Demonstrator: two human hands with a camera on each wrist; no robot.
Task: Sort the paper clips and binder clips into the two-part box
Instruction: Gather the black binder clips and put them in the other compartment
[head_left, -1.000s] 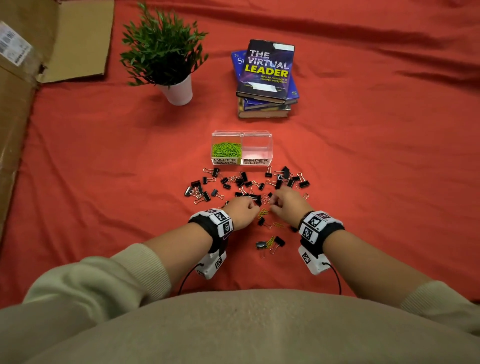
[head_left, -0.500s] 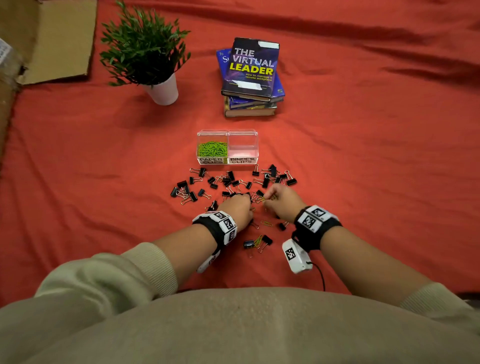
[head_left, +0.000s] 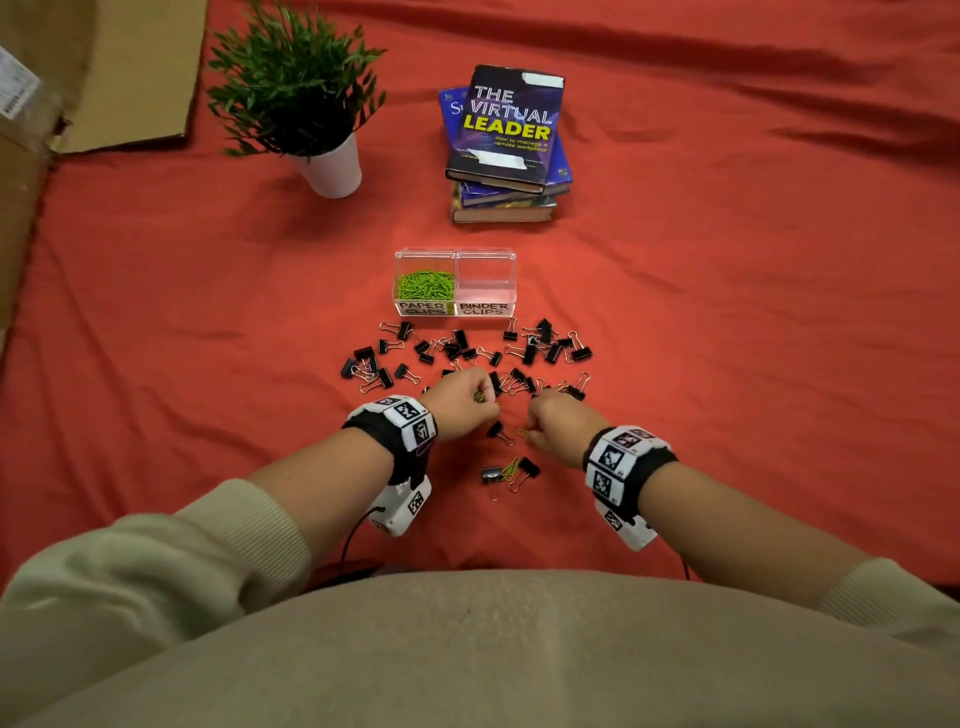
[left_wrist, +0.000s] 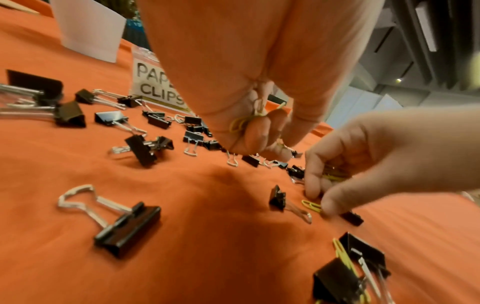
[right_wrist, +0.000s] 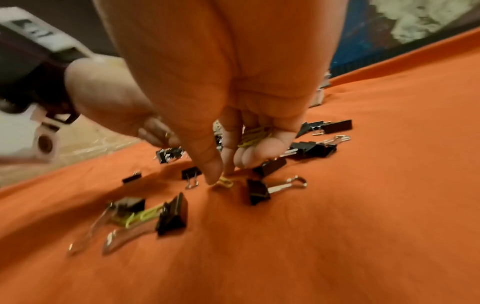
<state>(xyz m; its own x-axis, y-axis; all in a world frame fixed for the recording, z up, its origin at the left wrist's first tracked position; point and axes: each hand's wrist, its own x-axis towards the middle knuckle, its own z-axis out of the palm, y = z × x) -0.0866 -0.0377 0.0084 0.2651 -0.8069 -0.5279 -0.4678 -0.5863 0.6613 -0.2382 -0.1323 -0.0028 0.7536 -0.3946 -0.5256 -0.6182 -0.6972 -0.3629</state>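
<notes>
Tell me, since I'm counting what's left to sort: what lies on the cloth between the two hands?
In the head view, one black binder clip and a yellow paper clip lie between the left hand and right hand.

Warm, dim light — wrist views motion-blurred, stretched at the edges.

Off-task things on my red cloth

At my 11 o'clock a green plant stands upright in a white pot. At 12 o'clock, a stack of books, its top cover reading "The Virtual Leader". Flattened cardboard lies at 10 o'clock, well apart from the books. My beige sleeves fill the near edge.
</notes>
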